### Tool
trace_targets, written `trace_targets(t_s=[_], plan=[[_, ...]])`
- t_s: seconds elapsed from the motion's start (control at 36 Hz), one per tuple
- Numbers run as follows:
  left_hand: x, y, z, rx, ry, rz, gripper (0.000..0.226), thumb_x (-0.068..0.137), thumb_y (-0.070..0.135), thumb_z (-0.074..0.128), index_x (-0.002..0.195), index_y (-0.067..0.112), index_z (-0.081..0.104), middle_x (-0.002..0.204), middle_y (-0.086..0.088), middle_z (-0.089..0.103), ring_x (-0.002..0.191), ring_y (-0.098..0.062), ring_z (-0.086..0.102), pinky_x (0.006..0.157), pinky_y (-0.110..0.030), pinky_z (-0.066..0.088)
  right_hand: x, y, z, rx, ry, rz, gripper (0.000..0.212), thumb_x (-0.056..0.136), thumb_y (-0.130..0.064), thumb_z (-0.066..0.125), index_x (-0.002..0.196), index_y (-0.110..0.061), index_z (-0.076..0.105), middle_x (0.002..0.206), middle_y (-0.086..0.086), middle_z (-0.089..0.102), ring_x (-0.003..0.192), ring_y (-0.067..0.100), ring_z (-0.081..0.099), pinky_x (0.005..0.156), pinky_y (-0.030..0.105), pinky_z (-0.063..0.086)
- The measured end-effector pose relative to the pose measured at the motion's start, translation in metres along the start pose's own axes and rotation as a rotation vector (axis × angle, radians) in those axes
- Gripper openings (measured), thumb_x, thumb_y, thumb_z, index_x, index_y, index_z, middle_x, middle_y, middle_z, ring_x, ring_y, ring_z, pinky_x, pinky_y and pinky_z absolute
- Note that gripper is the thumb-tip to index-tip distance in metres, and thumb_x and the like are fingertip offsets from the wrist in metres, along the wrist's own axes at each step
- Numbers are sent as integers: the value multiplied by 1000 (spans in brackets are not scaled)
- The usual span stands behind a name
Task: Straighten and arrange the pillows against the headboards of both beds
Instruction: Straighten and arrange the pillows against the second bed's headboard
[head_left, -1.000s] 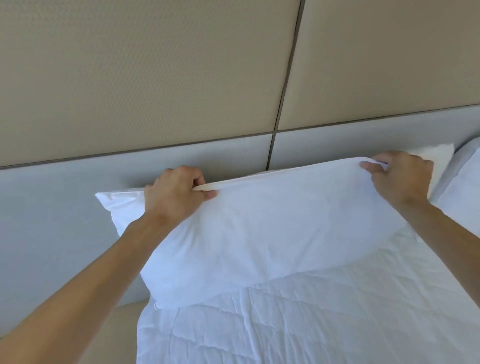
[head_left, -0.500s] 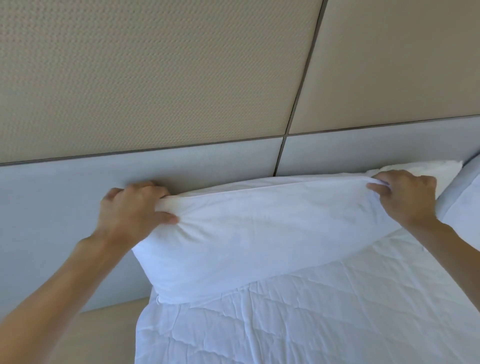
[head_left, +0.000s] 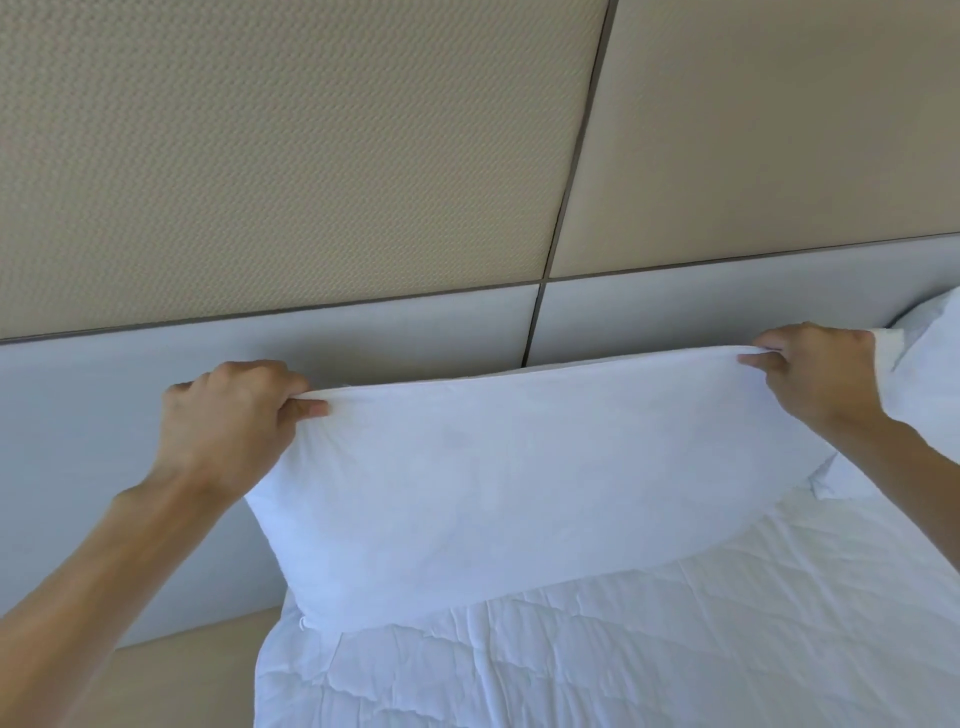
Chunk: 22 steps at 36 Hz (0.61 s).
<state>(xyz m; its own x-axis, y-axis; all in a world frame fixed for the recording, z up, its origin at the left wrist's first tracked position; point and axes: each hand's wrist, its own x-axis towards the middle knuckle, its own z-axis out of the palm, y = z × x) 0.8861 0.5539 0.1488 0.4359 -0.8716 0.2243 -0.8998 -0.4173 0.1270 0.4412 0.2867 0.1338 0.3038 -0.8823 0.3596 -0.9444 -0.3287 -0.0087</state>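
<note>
Pillow (head_left: 509, 478) first: white, plump, standing on its long edge at the head of the bed, and we've got it by both top corners. Our left fingers (head_left: 301, 410) are curled shut over the top-left corner, thumb pressed on the front of the fabric, knuckles toward the wall. On the other side our right fingers (head_left: 763, 361) are pinched tight on the top-right corner, fabric gathered between thumb and fingertips. Left hand (head_left: 234, 421) sits a touch lower than right hand (head_left: 826, 374), so the top edge runs slightly uphill to the right, pulled taut between the two grips.

The cover looks smooth across the face, just faint creases near the corners, and the bottom bulges out in a rounded curve. That bottom edge rests on the white quilted cover (head_left: 623, 654), which shows stitched diamond lines and some wrinkles. The pillow's back sits right by the grey padded headboard (head_left: 104, 426); whether it actually touches, we cannot tell. Above the headboard run beige textured wall panels (head_left: 291, 156) with dark seams. At the far right, a second white pillow (head_left: 930, 364) peeks in, just beside our right hand.
</note>
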Motion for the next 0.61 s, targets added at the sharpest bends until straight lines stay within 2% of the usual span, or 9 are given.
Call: trace_targets(t_s=[0.06, 0.11, 0.22, 0.33, 0.39, 0.42, 0.44, 0.53, 0.61], plan=[[2, 3, 12, -11, 35, 7, 27, 93, 41, 54, 81, 22, 68, 83, 3, 66, 85, -32, 62, 66, -34, 35, 7, -5, 15, 21, -55, 42, 41, 95, -19, 62, 56, -22, 50, 53, 2, 51, 62, 29, 44, 72, 35, 23], [7, 2, 18, -36, 94, 2, 24, 93, 38, 56, 84, 21, 70, 86, 0, 70, 85, -34, 62, 65, -33, 34, 15, -17, 25, 42, -100, 108, 33, 97, -23, 58, 65, -18, 60, 58, 6, 54, 67, 29, 45, 74, 37, 23], [14, -8, 14, -145, 123, -82, 23, 89, 45, 61, 82, 25, 70, 77, 3, 67, 76, -25, 55, 67, -32, 34, 25, -61, 22, 13, -148, 108, 11, 93, -21, 57, 90, -21, 67, 89, 11, 68, 90, 34, 58, 86, 42, 31], [2, -33, 14, -315, 78, -193, 18, 78, 46, 73, 80, 29, 68, 76, 10, 65, 79, -20, 58, 67, -32, 45, 10, -118, 7, 114, -215, -73, 20, 86, -15, 59, 101, -26, 66, 106, 0, 68, 104, 29, 60, 94, 44, 35], [-2, -50, 17, -448, 39, -229, 15, 74, 39, 79, 77, 29, 68, 72, 11, 65, 74, -15, 59, 66, -24, 49, -2, -150, 4, 218, -282, -197, 21, 86, -17, 64, 105, -25, 66, 109, -3, 69, 107, 26, 62, 92, 43, 42], [-4, -57, 17, -508, 25, -249, 15, 73, 34, 81, 76, 27, 69, 70, 10, 66, 71, -11, 60, 62, -12, 44, -9, -168, 4, 273, -312, -258, 20, 86, -19, 66, 105, -24, 66, 108, -5, 68, 106, 25, 62, 92, 44, 44], [-4, -62, 18, -558, 14, -270, 13, 73, 30, 82, 75, 23, 70, 69, 6, 68, 68, -11, 60, 56, -7, 39, -15, -187, 3, 324, -334, -314, 20, 86, -23, 68, 106, -24, 66, 106, -7, 66, 104, 23, 63, 91, 46, 45], [-5, -70, 17, -693, 21, -291, 12, 74, 24, 82, 68, 17, 73, 65, -9, 67, 49, -10, 46, 42, -14, 30, -27, -245, 0, 437, -335, -473, 27, 85, -37, 71, 107, -24, 64, 98, -14, 59, 98, 17, 61, 86, 42, 47], [-3, -72, 11, -754, 46, -270, 17, 75, 21, 80, 63, 12, 72, 61, -12, 65, 46, -8, 41, 40, -14, 25, -34, -297, -3, 502, -344, -581, 29, 88, -38, 68, 111, -20, 63, 100, -7, 63, 97, 17, 58, 81, 37, 46]])
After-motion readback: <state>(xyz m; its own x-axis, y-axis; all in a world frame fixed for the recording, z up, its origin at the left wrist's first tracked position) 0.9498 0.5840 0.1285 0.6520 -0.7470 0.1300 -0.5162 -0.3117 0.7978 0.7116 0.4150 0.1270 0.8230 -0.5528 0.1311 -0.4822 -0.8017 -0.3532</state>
